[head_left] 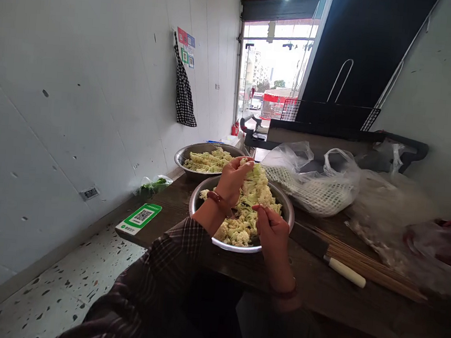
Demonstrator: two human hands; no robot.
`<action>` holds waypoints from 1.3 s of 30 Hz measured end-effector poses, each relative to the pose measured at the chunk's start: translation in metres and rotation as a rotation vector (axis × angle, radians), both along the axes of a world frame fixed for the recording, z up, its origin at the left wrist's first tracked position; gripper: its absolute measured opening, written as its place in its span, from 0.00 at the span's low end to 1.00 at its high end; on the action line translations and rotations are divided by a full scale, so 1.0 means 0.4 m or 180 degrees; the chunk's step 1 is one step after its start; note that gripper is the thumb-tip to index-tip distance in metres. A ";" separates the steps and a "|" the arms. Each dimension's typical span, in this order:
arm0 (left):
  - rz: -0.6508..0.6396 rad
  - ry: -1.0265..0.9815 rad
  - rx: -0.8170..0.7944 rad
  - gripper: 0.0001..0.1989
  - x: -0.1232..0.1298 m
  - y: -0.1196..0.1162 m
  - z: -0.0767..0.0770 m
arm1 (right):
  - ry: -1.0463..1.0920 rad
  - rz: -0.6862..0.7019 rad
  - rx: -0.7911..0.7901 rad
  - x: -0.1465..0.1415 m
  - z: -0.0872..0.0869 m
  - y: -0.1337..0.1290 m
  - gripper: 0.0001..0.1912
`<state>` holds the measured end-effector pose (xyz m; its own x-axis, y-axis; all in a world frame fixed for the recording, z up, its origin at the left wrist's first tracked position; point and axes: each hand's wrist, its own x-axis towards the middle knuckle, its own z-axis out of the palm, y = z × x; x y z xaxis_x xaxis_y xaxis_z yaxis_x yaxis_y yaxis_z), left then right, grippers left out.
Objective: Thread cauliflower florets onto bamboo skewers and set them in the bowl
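Observation:
My left hand (pixel 233 179) is raised over the near metal bowl (pixel 289 216), its fingers closed on a small cauliflower floret (pixel 244 161). Lower and to the right, my right hand (pixel 272 230) is closed in a pinch at the bowl's right side. What its fingertips hold is too small to make out. Between the hands runs a line of pale cauliflower pieces (pixel 259 185); whether a stick passes through them does not show. More loose cauliflower (pixel 238 232) lies in the bowl beneath my hands.
Behind stands a second metal bowl (pixel 181 157) of cauliflower. Right of the near bowl lie a knife (pixel 345 271) with a pale handle and a bundle of thin wooden skewers (pixel 375 266). Plastic bags (pixel 322 185) fill the back right. A green QR-code sign (pixel 140 218) sits at the left corner.

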<state>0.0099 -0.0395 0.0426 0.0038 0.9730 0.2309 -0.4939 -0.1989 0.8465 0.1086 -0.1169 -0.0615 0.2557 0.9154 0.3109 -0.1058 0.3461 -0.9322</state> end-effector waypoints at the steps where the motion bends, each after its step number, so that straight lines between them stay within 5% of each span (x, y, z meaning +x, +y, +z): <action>1: -0.0070 0.0060 0.0013 0.16 -0.002 0.000 0.000 | 0.0024 0.0016 -0.0005 0.000 0.000 0.000 0.22; 20: -0.0286 0.0680 0.0233 0.13 -0.011 -0.020 0.005 | -0.0571 -0.0523 0.0122 0.002 -0.007 -0.004 0.22; 28: -0.0253 0.0601 0.0128 0.17 -0.051 -0.004 0.001 | -0.0492 -0.0373 0.0150 0.002 0.003 -0.003 0.23; 33: 0.0072 0.0961 -0.0222 0.14 -0.137 0.029 -0.032 | -0.0419 -0.0386 0.0025 0.033 0.013 -0.019 0.23; 39: -0.0205 0.1835 -0.0108 0.09 -0.174 0.075 -0.087 | -0.0236 -0.0312 -0.0029 0.061 -0.003 -0.011 0.22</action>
<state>-0.0597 -0.0094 0.0078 0.1792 0.9734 0.1426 0.0386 -0.1518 0.9877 0.1330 -0.1214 -0.0627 0.3207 0.8900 0.3242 -0.0025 0.3431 -0.9393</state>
